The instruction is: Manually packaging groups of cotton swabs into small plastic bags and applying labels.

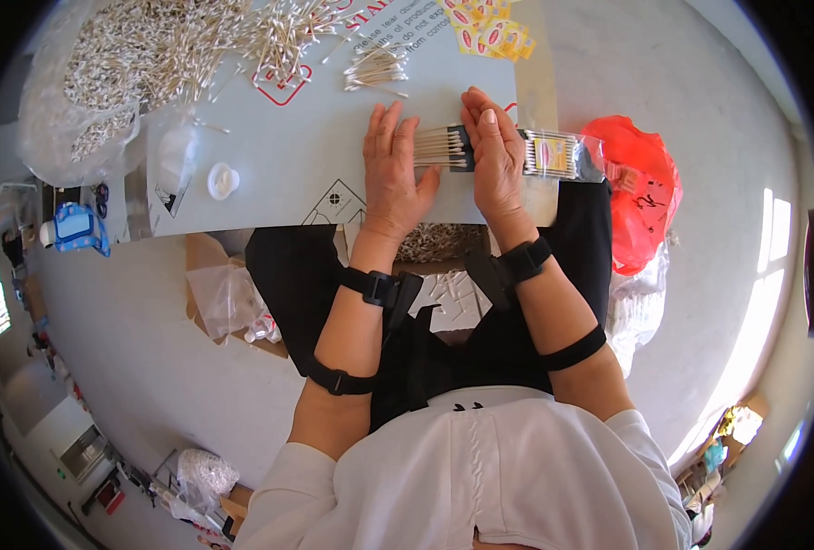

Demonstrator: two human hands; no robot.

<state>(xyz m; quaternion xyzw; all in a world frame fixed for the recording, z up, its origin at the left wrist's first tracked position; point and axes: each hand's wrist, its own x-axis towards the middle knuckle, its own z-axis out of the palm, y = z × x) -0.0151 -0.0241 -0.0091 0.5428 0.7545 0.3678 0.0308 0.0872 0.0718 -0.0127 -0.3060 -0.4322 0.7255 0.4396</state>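
Observation:
A row of cotton swabs point(439, 147) lies between my hands on the table, side by side, partly over a dark strip point(463, 148). My left hand point(391, 170) lies palm down at the swabs' left ends, fingers stretched and slightly apart, thumb pointing toward the row. Across the dark strip rests my right hand point(496, 170), tilted on its side, its fingers straight and its thumb above them. What lies beneath it is hidden. Just to its right a clear plastic packet point(551, 154) of swabs with a yellow label reaches over the table's right edge.
A large heap of loose swabs point(150, 55) spills from a clear bag at the far left. A smaller swab pile point(377, 69) and yellow labels point(491, 29) lie farther back. A white round cap point(223, 181) sits at left. A red plastic bag point(641, 183) stands beyond the right edge.

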